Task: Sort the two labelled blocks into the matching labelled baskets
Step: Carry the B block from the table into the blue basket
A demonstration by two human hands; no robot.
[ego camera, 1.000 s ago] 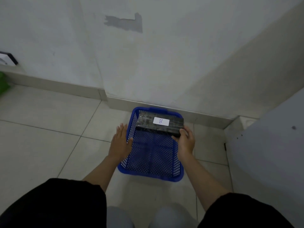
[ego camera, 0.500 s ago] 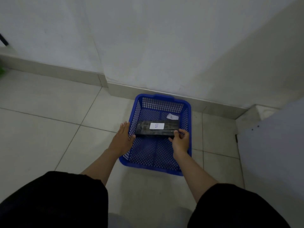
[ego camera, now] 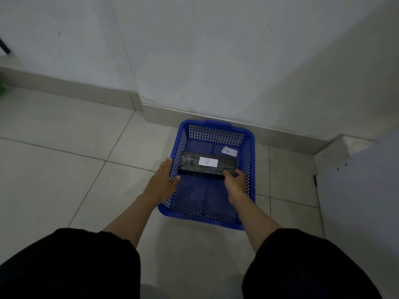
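Observation:
A blue mesh basket (ego camera: 250, 169) stands on the tiled floor against the wall's skirting, with a white B label (ego camera: 229, 151) lying inside at its far right. A black block (ego camera: 190, 164) with a white B tag lies across the inside of the basket. My right hand (ego camera: 235, 182) is inside the basket and grips the block's near right corner. My left hand (ego camera: 160, 182) rests flat against the outside of the basket's left wall, fingers straight, thumb at the rim.
A white wall corner juts out behind the basket. A grey panel (ego camera: 362, 190) stands close on the right. Something green (ego camera: 3, 89) shows at the far left edge. Light floor tiles stretch to the left.
The block has gone down from the basket's far rim into the basket. The B label inside the basket has come into sight. My left hand stays on the left wall.

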